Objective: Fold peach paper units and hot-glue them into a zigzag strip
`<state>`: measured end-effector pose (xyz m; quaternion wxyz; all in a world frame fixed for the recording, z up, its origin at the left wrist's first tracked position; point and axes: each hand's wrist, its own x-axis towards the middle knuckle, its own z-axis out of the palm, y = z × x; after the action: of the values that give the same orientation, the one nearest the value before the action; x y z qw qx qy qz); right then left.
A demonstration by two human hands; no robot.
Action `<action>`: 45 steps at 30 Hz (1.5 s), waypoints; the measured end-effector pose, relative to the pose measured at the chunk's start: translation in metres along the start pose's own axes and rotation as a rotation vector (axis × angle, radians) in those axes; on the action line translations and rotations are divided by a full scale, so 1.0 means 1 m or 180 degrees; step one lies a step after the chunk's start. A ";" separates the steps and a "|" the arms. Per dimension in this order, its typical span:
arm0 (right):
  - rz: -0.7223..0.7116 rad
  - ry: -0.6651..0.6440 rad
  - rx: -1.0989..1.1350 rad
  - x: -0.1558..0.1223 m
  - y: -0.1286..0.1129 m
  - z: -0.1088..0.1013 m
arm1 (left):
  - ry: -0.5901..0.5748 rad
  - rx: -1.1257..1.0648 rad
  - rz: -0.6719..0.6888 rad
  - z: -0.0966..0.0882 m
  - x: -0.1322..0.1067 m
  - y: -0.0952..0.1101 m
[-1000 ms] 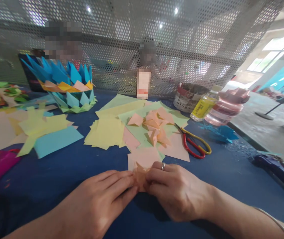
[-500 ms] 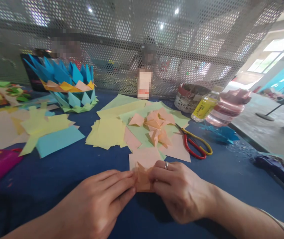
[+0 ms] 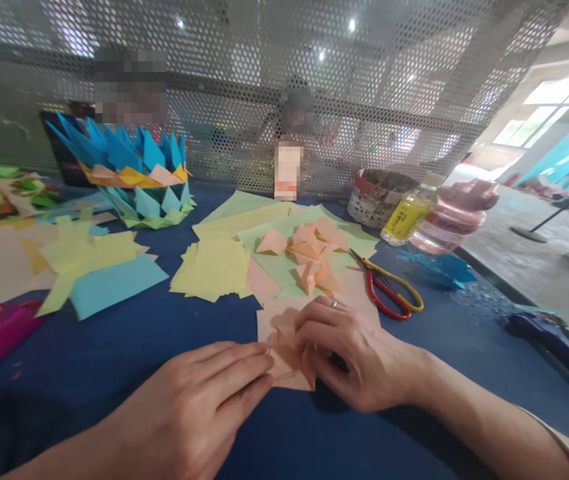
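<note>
Shifted forward and arched higher since half a second ago: right hand [image 3: 364, 353], over right side of peach sheet [image 3: 292, 375]. Left hand [image 3: 194, 393] about unchanged, anchoring sheet's left edge against table [image 3: 254, 433]. More of sheet's near right corner bare now, with flap [image 3: 307, 367] standing up under right fingertips.

Suggests, as a judgement, a fold being opened or reset rather than creased flat; flap not pressed down yet.

Fingers, right: curled, tips together and apparently clamped on flap, with dark gap farther back between thumb and index. Exact contact partly hidden. Fingers, left: side by side, tips on sheet; cannot tell a true pinch from a plain press.

Location of sheet: front centre of table, between both hands, near side flat. Cannot tell far part from a second peach sheet underneath.

Just beyond: folded peach pieces [image 3: 309, 247] on green paper [image 3: 284, 273]; yellow stack [image 3: 212, 267] to left; scissors [image 3: 394, 311] to right, tips toward pieces. Farther left: tiered blue paper model [image 3: 147, 148]. No hold on any of these.
</note>
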<state>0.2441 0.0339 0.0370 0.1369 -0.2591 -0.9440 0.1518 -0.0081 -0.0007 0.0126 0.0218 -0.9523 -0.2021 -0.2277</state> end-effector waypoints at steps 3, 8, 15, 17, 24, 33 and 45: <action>0.0014 0.0041 -0.0069 0.000 -0.001 0.001 | 0.0018 0.0031 0.0041 0.001 0.001 0.000; 0.0003 0.0244 0.0227 0.000 -0.006 0.008 | -0.0141 -0.0046 -0.0021 0.000 0.003 0.000; 0.0081 0.0347 0.0517 0.000 -0.009 0.017 | -0.0148 0.0106 0.0104 0.005 -0.004 -0.002; 0.0075 0.0280 0.0522 0.000 -0.008 0.015 | -0.0186 0.0086 0.0152 0.006 -0.005 -0.003; 0.0018 0.0054 0.0715 0.001 -0.004 0.010 | -0.0140 -0.0216 0.0191 0.002 -0.002 -0.003; -0.0251 0.0206 0.0839 -0.001 0.001 0.011 | -0.0171 -0.0190 0.0121 0.000 0.000 -0.003; -0.0221 0.0079 0.0805 -0.001 0.002 0.010 | -0.0086 -0.0058 -0.0030 0.007 0.002 0.001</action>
<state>0.2421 0.0326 0.0267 0.1854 -0.2088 -0.9239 0.2615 -0.0031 0.0006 0.0077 0.0093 -0.9545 -0.2047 -0.2167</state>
